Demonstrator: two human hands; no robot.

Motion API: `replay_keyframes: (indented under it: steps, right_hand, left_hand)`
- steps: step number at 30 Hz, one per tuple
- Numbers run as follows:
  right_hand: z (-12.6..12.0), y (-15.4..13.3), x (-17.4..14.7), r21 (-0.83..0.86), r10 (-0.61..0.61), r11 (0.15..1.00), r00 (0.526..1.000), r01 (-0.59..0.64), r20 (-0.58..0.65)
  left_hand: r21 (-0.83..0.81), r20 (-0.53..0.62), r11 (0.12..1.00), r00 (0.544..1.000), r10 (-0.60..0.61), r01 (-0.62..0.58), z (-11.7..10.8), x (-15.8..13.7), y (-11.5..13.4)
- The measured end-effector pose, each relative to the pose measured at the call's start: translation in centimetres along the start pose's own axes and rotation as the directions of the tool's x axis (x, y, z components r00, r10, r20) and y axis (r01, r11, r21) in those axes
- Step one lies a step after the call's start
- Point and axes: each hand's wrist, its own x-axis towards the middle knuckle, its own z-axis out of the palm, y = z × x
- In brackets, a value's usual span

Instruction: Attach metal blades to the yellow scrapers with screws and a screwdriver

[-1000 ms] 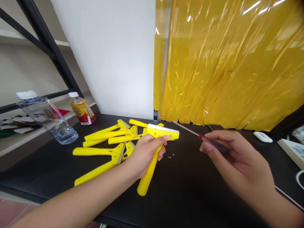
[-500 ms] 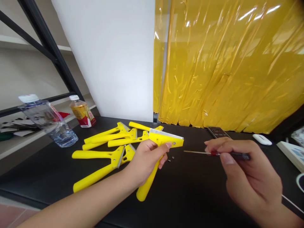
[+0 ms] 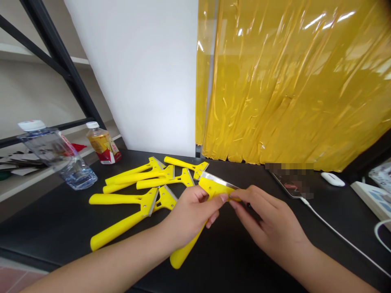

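Observation:
My left hand [image 3: 198, 211] is closed around a yellow scraper [image 3: 187, 250], its handle pointing down toward me. The scraper's wide head, with a metal blade [image 3: 218, 179] along its top edge, faces up and to the right. My right hand [image 3: 269, 219] is at the right end of that head, thumb and forefinger pinched together by the screw. A small dark end of the screwdriver [image 3: 249, 205] shows between its fingers; the shaft is hidden. Several other yellow scrapers [image 3: 122, 199] lie in a loose heap left of my hands.
A clear water bottle [image 3: 58, 154] and a smaller drink bottle [image 3: 104, 144] stand at the left. Rightward lie a phone [image 3: 285, 183] with a white cable [image 3: 339, 228], a white case [image 3: 332, 179] and a white power strip [image 3: 371, 203]. Yellow plastic sheeting [image 3: 275, 81] hangs behind the black table.
My right hand has moved left from beside the scraper to its head, and the screwdriver is now mostly hidden in the fingers. The scraper has shifted slightly right and turned.

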Motion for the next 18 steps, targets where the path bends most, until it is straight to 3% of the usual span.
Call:
replay_keyframes:
  steps: [6,11,15,18]
  right_hand:
    - [0.1,0.0,0.2,-0.058,0.01,0.998,1.0,-0.009,0.017]
    - [-0.4,0.2,0.4,-0.136,-0.012,0.991,1.0,0.01,-0.013]
    - [-0.7,1.5,0.4,-0.119,0.176,0.977,0.984,-0.175,-0.006]
    - [0.1,2.9,0.1,-0.191,0.32,0.936,0.94,-0.295,0.118]
  left_hand:
    - [0.046,0.007,0.998,0.999,-0.032,0.032,0.1,0.0,0.0]
    - [-0.077,0.003,0.988,0.991,-0.137,0.137,0.2,0.3,-0.3]
    - [-0.125,-0.034,0.981,0.988,-0.151,0.145,-0.1,0.7,-0.4]
    - [-0.125,-0.016,0.979,0.986,-0.163,0.16,-0.4,0.9,-0.2]
